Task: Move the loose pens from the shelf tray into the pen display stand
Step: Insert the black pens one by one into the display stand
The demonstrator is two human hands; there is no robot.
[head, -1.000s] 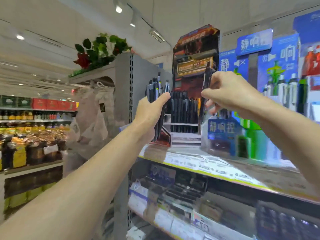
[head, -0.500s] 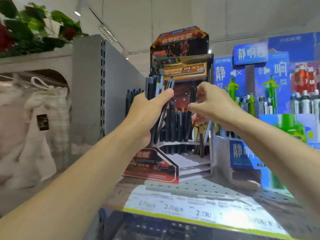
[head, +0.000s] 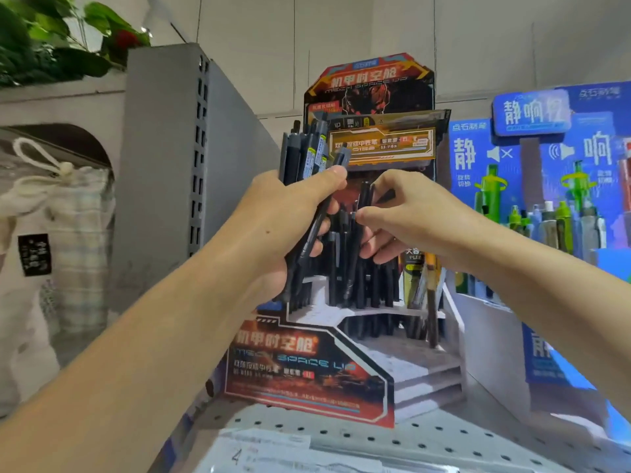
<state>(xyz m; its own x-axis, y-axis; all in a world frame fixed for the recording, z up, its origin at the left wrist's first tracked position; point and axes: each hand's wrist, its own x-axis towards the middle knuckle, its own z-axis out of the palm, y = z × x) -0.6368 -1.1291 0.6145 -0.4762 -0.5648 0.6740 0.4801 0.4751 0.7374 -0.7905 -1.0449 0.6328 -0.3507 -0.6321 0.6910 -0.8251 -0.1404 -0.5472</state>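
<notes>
Left hand: the left hand [head: 273,220] was raised in front of the display, its grip closed around a bundle of dark pens [head: 307,158], thumb pressed across the barrels; the pen tops stood above the fist and the tips pointed down below it.
Right hand: the right hand [head: 406,213] was level with the left and just beside it, thumb and forefinger pinched on a single black pen [head: 363,199] among the upright pens; the other fingers curled loosely beneath.
Pen display stand: the red and black cardboard pen display stand [head: 307,370] stood on the perforated metal shelf [head: 426,438], with a tall printed backboard behind and white stepped tiers in front.
Stocked pens: a row of black pens [head: 362,285] stood upright in the upper tier, directly below the right hand.
Neighbours: a blue display [head: 546,158] with green pens stood to the right of the stand; a grey shelf upright [head: 164,148] rose on the left, with a cloth drawstring bag [head: 58,206] beyond it.
Shelf tray: not visible in this view.
</notes>
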